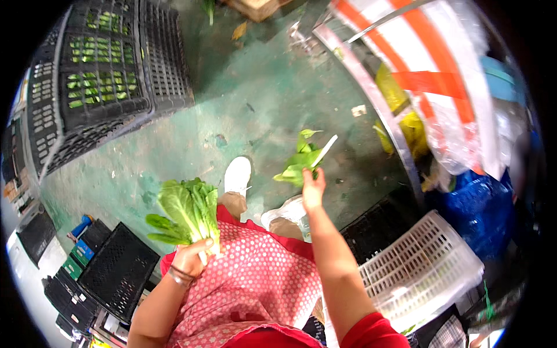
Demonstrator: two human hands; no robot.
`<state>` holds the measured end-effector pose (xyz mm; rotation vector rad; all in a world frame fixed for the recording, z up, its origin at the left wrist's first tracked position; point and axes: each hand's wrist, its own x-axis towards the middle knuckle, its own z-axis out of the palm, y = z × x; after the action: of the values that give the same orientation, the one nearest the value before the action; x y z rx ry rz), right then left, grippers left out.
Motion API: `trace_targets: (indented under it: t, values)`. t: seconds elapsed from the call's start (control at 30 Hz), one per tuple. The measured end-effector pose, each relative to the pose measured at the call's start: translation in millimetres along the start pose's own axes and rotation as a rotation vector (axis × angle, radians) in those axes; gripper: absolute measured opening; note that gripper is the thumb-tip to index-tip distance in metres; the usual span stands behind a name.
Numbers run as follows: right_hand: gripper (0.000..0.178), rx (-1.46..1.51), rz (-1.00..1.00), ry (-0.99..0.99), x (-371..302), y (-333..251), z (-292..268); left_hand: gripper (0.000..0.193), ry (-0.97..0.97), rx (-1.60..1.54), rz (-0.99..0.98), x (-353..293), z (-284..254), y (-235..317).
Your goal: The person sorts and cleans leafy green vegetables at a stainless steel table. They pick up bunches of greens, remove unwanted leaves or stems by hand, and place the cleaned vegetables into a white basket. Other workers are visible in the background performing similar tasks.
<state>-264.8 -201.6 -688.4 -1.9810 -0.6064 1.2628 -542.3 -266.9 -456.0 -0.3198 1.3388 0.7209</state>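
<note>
My left hand (191,259) is closed round the white stems of a bunch of leafy greens (188,207), held in front of my red dotted apron (255,272). The leaves fan out away from me. Farther to the right, my right hand (314,187) pinches a few loose green leaves (301,161), one with a pale stalk sticking up to the right. These leaves are held out over the floor, apart from the bunch. My fingertips on that side are partly hidden by the leaves.
Black crates (104,64) with greens inside stand at the far left. A white plastic basket (429,267) is at the near right, beside a blue bag (481,203). A metal frame with an orange-and-white striped sheet (429,64) stands at the far right. Black crates (119,272) lie near left.
</note>
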Motion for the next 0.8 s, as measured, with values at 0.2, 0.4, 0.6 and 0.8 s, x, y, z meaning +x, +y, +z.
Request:
trace_targets:
  t: [0.2, 0.4, 0.6, 0.8]
  values:
    - [0.019, 0.259, 0.021, 0.050, -147, -185, -87, 0.033, -0.050, 0.004, 0.097, -3, 6, -26]
    - [0.028, 0.137, -0.176, 0.416, -283, -350, -301, 0.034, -0.218, 0.114, 0.067, -82, 79, -32]
    - [0.061, -0.494, 0.099, 0.691, -384, -349, -506, 0.036, -0.614, 0.289, -0.074, -198, 189, 1]
    - [0.052, -0.632, 0.266, 0.671, -397, -286, -560, 0.026, -0.796, 0.573, 0.189, -308, 334, 17]
